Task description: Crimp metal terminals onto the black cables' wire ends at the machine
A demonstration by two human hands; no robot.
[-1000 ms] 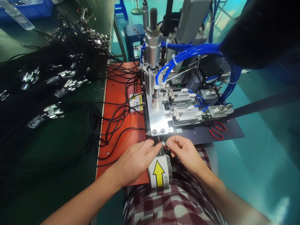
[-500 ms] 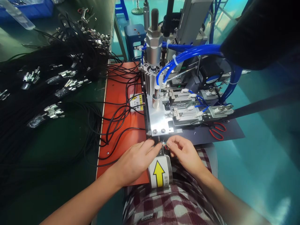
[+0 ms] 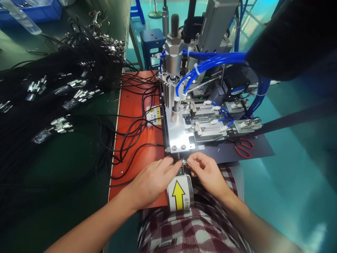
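Observation:
At the near end of the machine's track, a small metal cable connector with thin red and white wires lies between my fingertips. My left hand comes from the left, its fingers closed at the connector's left side; its cable is hidden beneath the hand. From the right, my right hand pinches the thin wires between thumb and forefinger. Just below the fingertips is a white label with a yellow arrow. The silver machine plate stands directly beyond both hands.
Black cables cross the orange-red mat into the machine. Bundles of cables with metal ends cover the dark table at left. Blue air hoses arch over the machine. Red-handled scissors lie right of it. A blue stool stands behind.
The view has shifted very slightly. Both hands stay in the same place at the connector, with no clear change in their grip.

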